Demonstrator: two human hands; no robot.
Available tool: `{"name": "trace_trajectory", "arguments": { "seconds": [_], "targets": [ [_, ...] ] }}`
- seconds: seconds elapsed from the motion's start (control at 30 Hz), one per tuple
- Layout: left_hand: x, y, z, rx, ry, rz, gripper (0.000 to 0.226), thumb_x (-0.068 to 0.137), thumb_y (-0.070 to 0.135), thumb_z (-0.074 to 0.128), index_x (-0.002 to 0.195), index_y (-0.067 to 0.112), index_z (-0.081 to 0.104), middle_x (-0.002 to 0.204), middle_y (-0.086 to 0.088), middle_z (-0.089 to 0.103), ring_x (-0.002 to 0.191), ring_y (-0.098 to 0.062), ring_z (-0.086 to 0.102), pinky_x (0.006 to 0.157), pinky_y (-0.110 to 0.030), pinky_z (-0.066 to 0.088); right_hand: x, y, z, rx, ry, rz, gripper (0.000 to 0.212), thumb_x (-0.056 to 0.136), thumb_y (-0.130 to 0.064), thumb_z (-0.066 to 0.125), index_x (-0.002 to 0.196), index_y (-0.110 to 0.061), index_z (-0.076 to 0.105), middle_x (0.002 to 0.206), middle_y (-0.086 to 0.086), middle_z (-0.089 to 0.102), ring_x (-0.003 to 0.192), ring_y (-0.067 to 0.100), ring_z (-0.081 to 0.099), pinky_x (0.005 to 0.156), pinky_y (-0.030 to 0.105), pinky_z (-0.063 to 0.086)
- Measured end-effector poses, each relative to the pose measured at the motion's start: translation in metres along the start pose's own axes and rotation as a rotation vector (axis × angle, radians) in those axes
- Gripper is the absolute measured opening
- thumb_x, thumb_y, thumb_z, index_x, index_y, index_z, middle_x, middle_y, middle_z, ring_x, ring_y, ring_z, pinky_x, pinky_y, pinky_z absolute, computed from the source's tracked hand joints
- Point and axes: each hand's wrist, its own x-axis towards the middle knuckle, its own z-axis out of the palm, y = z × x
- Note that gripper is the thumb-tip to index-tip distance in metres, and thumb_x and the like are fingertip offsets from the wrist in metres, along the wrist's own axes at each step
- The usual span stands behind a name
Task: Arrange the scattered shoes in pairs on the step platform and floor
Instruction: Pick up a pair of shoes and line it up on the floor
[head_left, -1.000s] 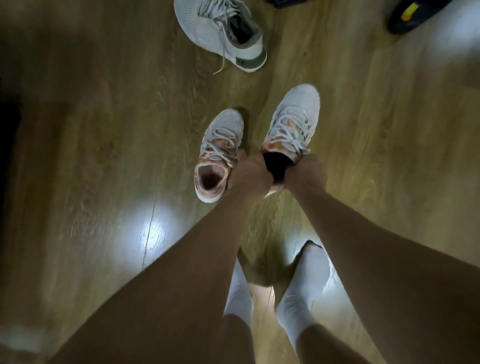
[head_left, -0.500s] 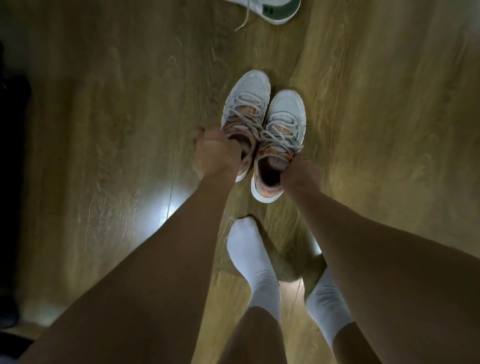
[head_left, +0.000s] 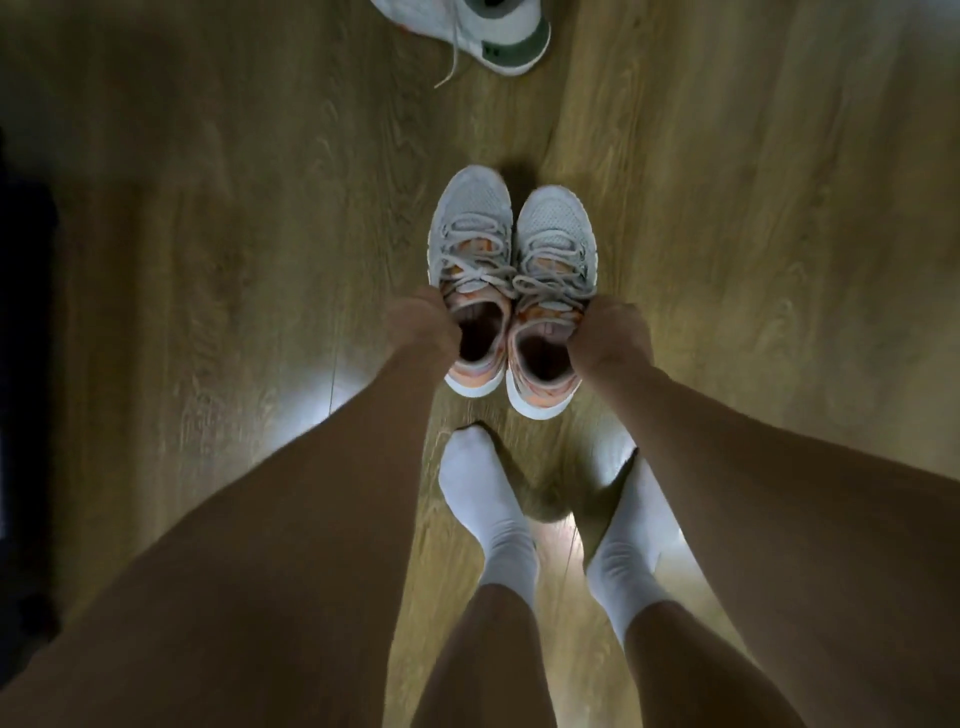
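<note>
Two grey mesh sneakers with orange-pink collars sit side by side on the wooden floor, toes pointing away from me. My left hand (head_left: 423, 325) grips the collar of the left sneaker (head_left: 470, 244) at its outer side. Its mate, the right sneaker (head_left: 556, 249), is held the same way at the collar by my right hand (head_left: 610, 338). The two shoes touch along their inner sides, the right one set slightly nearer to me. No step platform is in view.
A white sneaker with a grey-green heel (head_left: 493, 36) lies at the top edge, lace trailing. My feet in white socks (head_left: 483, 483) stand just behind the pair. A dark object (head_left: 21, 415) runs along the left edge. Wooden floor (head_left: 208, 260) lies all around.
The two grey sneakers were apart a second ago, with both hands at the right one. My left hand took the left one and brought them together; now they sit aligned.
</note>
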Motion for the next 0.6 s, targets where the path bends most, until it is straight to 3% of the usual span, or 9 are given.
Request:
{"name": "trace_trajectory", "arguments": {
  "seconds": [0.17,0.27,0.43,0.53,0.6],
  "targets": [
    [-0.087,0.034,-0.064,-0.098,0.028,0.084,0.029,0.086,0.01,0.054,0.113,0.0,0.058,0.113,-0.021,0.062,0.105,-0.035,0.059,0.072,-0.031,0.04,-0.061,0.019,-0.098,-0.035,0.024,0.036,0.029,0.092,-0.014,0.04,0.114,-0.004,0.057,0.115,0.02,0.06,0.108,0.038,0.057,0.082,0.037,0.048],
    [-0.152,0.066,-0.13,-0.108,0.043,0.152,0.028,0.086,0.012,0.054,0.111,0.001,0.06,0.111,-0.021,0.063,0.103,-0.035,0.06,0.07,-0.03,0.039,-0.116,0.029,-0.18,-0.034,0.057,0.018,0.027,0.091,-0.013,0.041,0.112,-0.003,0.057,0.113,0.02,0.062,0.106,0.038,0.059,0.08,0.036,0.048],
    [-0.267,0.122,-0.258,-0.089,0.084,0.332,0.024,0.086,0.01,0.052,0.106,0.0,0.061,0.104,-0.019,0.065,0.096,-0.035,0.063,0.073,-0.031,0.045,-0.217,0.054,-0.339,-0.062,0.141,-0.047,0.026,0.086,-0.011,0.048,0.109,-0.002,0.058,0.11,0.021,0.064,0.103,0.038,0.061,0.079,0.038,0.049],
    [-0.338,0.157,-0.326,-0.095,0.124,0.46,0.026,0.09,0.016,0.051,0.107,0.0,0.061,0.108,-0.021,0.064,0.1,-0.039,0.06,0.084,-0.04,0.05,-0.291,0.075,-0.427,-0.106,0.228,-0.116,0.039,0.088,-0.019,0.035,0.112,0.002,0.056,0.113,0.022,0.063,0.104,0.038,0.06,0.081,0.037,0.046],
    [-0.386,0.179,-0.363,-0.035,0.213,0.539,0.03,0.091,0.022,0.046,0.106,0.002,0.062,0.109,-0.022,0.064,0.101,-0.039,0.059,0.083,-0.041,0.048,-0.339,0.09,-0.472,-0.073,0.294,-0.116,0.042,0.088,-0.018,0.034,0.119,0.003,0.054,0.115,0.024,0.062,0.104,0.038,0.059,0.081,0.037,0.044]
  ]
}}
